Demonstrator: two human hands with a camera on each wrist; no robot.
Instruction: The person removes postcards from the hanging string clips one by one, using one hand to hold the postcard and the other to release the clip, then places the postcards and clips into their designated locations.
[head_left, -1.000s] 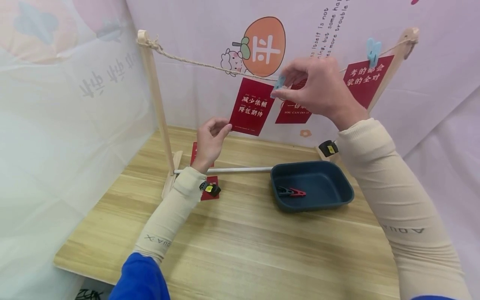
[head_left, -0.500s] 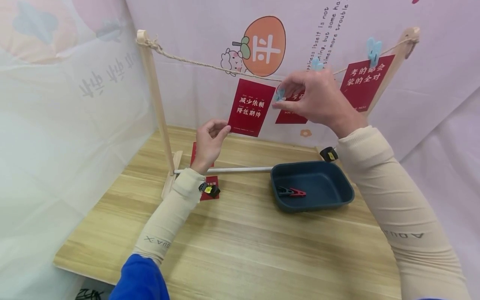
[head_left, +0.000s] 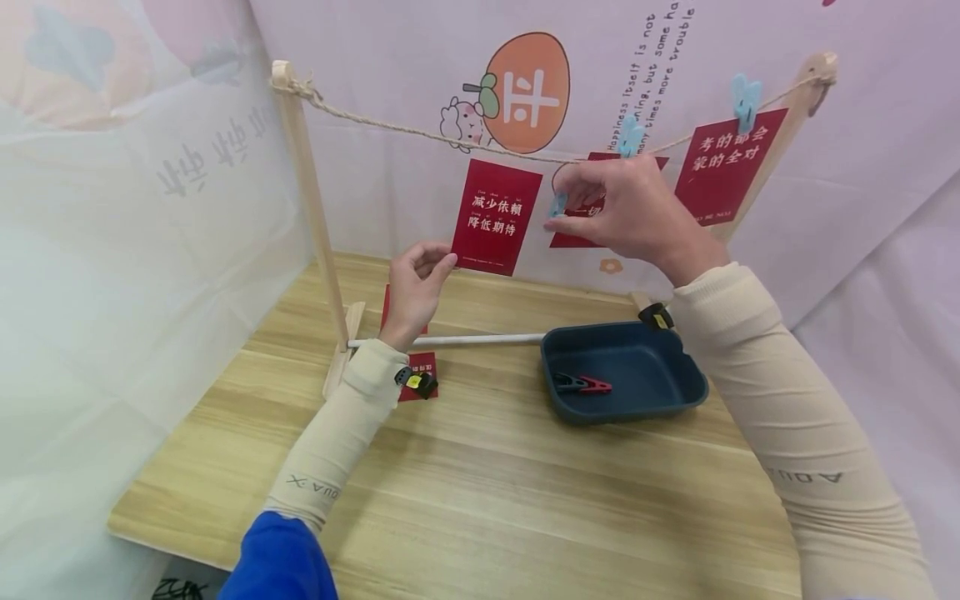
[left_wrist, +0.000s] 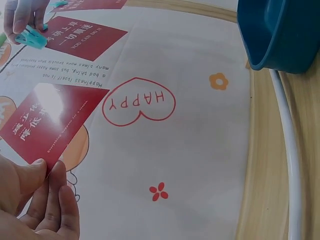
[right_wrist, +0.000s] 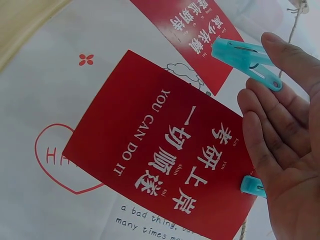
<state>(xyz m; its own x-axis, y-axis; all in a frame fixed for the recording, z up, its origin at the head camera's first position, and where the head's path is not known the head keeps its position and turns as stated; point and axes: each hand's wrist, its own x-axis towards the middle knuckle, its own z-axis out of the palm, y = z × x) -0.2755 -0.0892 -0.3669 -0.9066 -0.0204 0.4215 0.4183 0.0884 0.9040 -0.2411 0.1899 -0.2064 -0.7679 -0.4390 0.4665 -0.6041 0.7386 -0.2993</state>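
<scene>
My left hand [head_left: 417, 292] pinches the lower left corner of a red card [head_left: 498, 218] with white writing, held upright just below the twine [head_left: 420, 132]. Between thumb and fingers, my right hand [head_left: 637, 204] grips a light blue clothespin [right_wrist: 245, 57], apart from that card and to its right. Behind the right hand a second red card [right_wrist: 165, 145] hangs from the twine by another blue clothespin [head_left: 631, 137]. A third red card [head_left: 731, 167] hangs at the far right under its own blue clothespin [head_left: 746, 102].
Wooden posts [head_left: 309, 183] carry the twine, with a white rod [head_left: 480, 339] low between them. On the table [head_left: 525, 500] stands a dark blue basin [head_left: 624, 408] holding a red clothespin [head_left: 596, 384] and a dark one [head_left: 568, 382]. More red cards [head_left: 422, 375] lie near the left post.
My right hand has lowered a little with the clothespin, away from the twine, uncovering the middle card's clothespin. The card in my left hand has shifted slightly left and down.
</scene>
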